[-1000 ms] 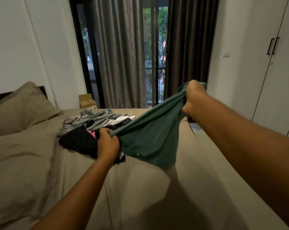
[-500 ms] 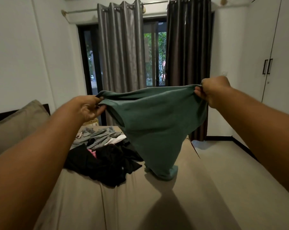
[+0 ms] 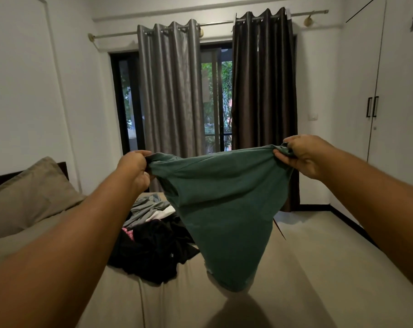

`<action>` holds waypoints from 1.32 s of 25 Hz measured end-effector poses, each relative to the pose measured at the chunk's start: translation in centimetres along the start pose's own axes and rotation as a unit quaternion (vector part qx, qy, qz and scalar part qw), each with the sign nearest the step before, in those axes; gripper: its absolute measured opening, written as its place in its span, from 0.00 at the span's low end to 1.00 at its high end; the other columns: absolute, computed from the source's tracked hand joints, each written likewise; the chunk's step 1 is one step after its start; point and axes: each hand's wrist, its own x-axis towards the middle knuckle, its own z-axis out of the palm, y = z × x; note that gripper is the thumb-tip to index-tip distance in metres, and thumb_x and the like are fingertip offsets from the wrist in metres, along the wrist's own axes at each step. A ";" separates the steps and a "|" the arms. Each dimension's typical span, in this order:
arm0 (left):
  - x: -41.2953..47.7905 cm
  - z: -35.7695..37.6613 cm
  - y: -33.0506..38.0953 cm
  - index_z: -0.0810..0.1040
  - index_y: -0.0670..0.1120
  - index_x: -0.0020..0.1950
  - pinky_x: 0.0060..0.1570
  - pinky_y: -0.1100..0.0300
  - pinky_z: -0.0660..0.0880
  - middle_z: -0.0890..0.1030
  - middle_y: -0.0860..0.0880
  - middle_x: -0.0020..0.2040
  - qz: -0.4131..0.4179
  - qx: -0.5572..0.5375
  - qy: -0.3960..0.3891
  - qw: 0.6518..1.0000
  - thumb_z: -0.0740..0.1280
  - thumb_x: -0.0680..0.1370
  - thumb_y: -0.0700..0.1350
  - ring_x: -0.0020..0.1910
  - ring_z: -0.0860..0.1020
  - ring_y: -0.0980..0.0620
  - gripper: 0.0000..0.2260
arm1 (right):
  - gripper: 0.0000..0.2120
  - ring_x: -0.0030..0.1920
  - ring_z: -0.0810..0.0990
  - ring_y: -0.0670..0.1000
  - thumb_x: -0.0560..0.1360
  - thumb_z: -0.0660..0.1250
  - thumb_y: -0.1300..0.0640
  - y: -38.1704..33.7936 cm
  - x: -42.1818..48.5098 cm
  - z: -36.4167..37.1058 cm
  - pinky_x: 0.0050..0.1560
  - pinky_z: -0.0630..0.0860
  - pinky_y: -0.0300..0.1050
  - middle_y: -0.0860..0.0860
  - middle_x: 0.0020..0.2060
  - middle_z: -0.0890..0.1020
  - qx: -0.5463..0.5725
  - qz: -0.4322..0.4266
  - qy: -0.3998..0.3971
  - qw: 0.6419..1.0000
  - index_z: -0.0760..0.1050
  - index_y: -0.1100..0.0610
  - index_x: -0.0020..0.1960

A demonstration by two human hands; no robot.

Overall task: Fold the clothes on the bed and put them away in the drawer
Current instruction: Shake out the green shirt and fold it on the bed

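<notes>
A green garment (image 3: pixel 224 209) hangs stretched in the air between both hands, above the bed (image 3: pixel 283 292). My left hand (image 3: pixel 135 168) grips its left top corner and my right hand (image 3: pixel 300 155) grips its right top corner. The garment's lower end dangles just above the beige sheet. Behind it, on the bed, lies a pile of clothes (image 3: pixel 153 245): black pieces in front, grey and white ones behind, a bit of pink at the left. No drawer is in view.
A beige pillow (image 3: pixel 27 195) lies at the left against a dark headboard. Grey and brown curtains (image 3: pixel 172 91) hang before a glass door at the back. White wardrobe doors (image 3: pixel 390 91) with black handles stand at the right. Floor runs along the bed's right side.
Both hands have lifted the green garment off the pile and spread it wide. The left hand rose from the bed to level with the right. The camera tilted upward.
</notes>
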 end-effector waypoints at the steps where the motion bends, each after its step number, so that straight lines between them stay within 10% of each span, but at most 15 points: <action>1: -0.3 0.2 -0.1 0.78 0.43 0.50 0.47 0.50 0.82 0.78 0.37 0.60 -0.001 0.000 -0.031 1.000 0.58 0.80 0.34 0.51 0.81 0.42 0.10 | 0.09 0.52 0.79 0.54 0.83 0.60 0.67 0.0 -0.2 -0.2 0.41 0.84 0.42 0.58 0.54 0.73 -0.015 -0.009 -0.023 1.000 0.75 0.64 0.61; 4: -0.9 0.6 0.1 0.81 0.44 0.55 0.57 0.48 0.78 0.77 0.38 0.63 0.105 0.197 -0.182 0.958 0.65 0.75 0.49 0.56 0.78 0.43 0.14 | 0.14 0.58 0.79 0.53 0.75 0.74 0.59 0.0 -0.4 -1.2 0.52 0.83 0.43 0.56 0.59 0.78 -0.169 -0.074 -0.102 0.978 0.80 0.59 0.61; 7: -1.3 1.0 0.9 0.80 0.55 0.59 0.62 0.53 0.72 0.68 0.49 0.62 0.215 0.587 -0.291 0.724 0.76 0.62 0.69 0.60 0.69 0.49 0.30 | 0.20 0.58 0.77 0.52 0.68 0.80 0.53 -0.1 -0.2 -2.1 0.61 0.78 0.51 0.50 0.55 0.79 -0.437 -0.172 -0.114 0.875 0.82 0.52 0.58; 9: -1.0 1.3 0.8 0.80 0.55 0.54 0.56 0.56 0.71 0.65 0.51 0.55 0.307 0.732 -0.248 0.555 0.76 0.67 0.65 0.56 0.67 0.51 0.22 | 0.14 0.55 0.78 0.51 0.70 0.78 0.53 -0.2 0.2 -2.3 0.54 0.78 0.46 0.45 0.48 0.80 -0.531 -0.212 -0.114 0.813 0.84 0.52 0.54; 10: -1.0 1.5 1.2 0.80 0.53 0.51 0.54 0.57 0.70 0.66 0.51 0.53 0.341 0.741 -0.231 0.530 0.75 0.70 0.61 0.56 0.67 0.50 0.16 | 0.11 0.53 0.79 0.51 0.73 0.77 0.52 -0.4 0.3 -2.4 0.49 0.77 0.42 0.44 0.45 0.80 -0.553 -0.222 -0.114 0.795 0.84 0.52 0.53; 15: -0.8 2.1 6.4 0.80 0.48 0.52 0.50 0.55 0.75 0.73 0.48 0.56 0.322 0.566 -0.251 0.716 0.69 0.79 0.51 0.55 0.74 0.46 0.08 | 0.14 0.60 0.75 0.57 0.77 0.68 0.41 -3.6 0.9 -2.8 0.59 0.74 0.58 0.48 0.55 0.78 -0.677 -0.410 0.004 0.610 0.85 0.50 0.52; 19: -2.8 4.2 11.2 0.72 0.45 0.64 0.42 0.58 0.79 0.76 0.43 0.56 0.280 0.403 -0.289 0.822 0.67 0.80 0.43 0.51 0.78 0.46 0.13 | 0.09 0.49 0.77 0.53 0.80 0.66 0.51 -9.2 -0.8 -1.5 0.45 0.74 0.46 0.53 0.52 0.78 -0.617 -0.405 -0.094 0.669 0.75 0.54 0.57; 29: -4.4 4.9 14.1 0.79 0.42 0.61 0.53 0.50 0.81 0.82 0.41 0.59 0.166 0.445 -0.384 0.792 0.72 0.73 0.45 0.55 0.83 0.44 0.18 | 0.15 0.44 0.87 0.51 0.70 0.77 0.54 -11.9 -4.0 -2.5 0.38 0.83 0.43 0.52 0.46 0.88 -0.514 -0.145 -0.232 0.813 0.82 0.58 0.55; 33: -3.3 3.7 11.5 0.78 0.37 0.63 0.60 0.44 0.78 0.82 0.39 0.60 0.039 0.533 -0.403 0.743 0.69 0.75 0.39 0.59 0.81 0.39 0.17 | 0.17 0.54 0.86 0.56 0.72 0.73 0.62 -9.0 -2.7 -3.8 0.52 0.83 0.53 0.56 0.56 0.85 -0.488 -0.035 -0.341 0.803 0.79 0.57 0.61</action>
